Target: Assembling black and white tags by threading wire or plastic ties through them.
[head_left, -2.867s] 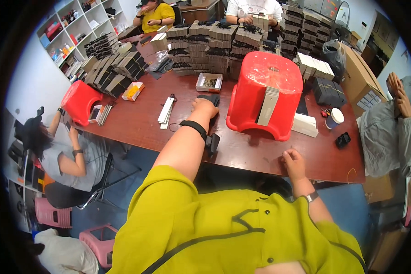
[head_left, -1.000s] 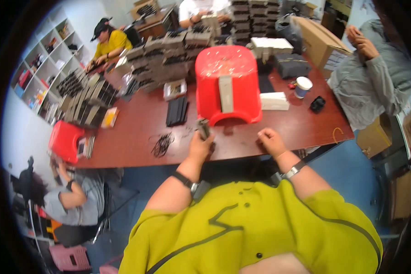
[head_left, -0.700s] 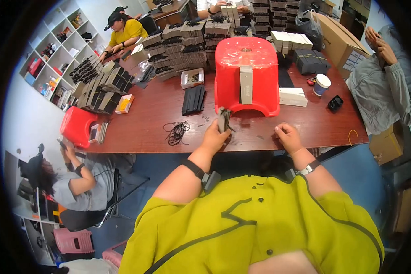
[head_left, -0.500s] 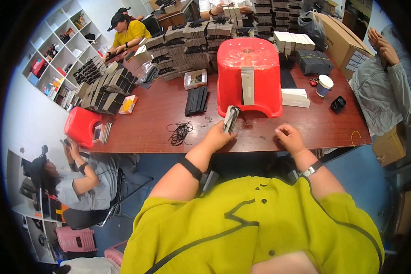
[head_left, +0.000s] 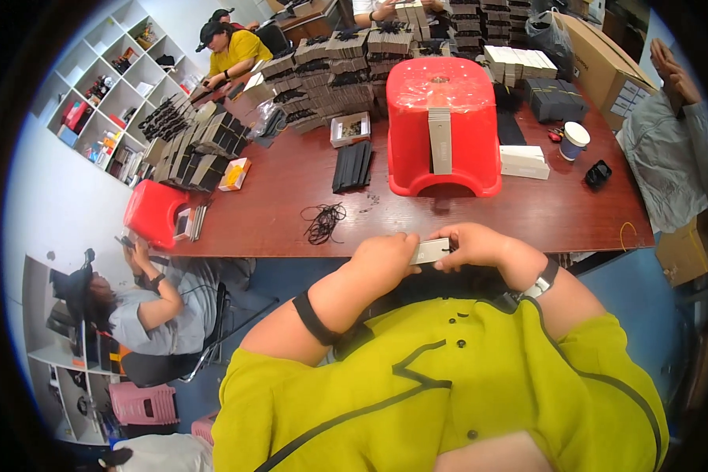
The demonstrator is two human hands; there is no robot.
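Since half a second ago, the small grey card stack has come off the table edge and now lies flat between both hands at the near rim of the brown table. Left hand pinches its left end, right hand closes on its right end. At twelve o'clock stands the red stool; at ten o'clock lies a tangle of black cords.

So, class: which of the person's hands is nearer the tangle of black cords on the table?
Left. The left hand sits just below-right of the black cords; the right hand is farther right, beyond the small grey card both hold.
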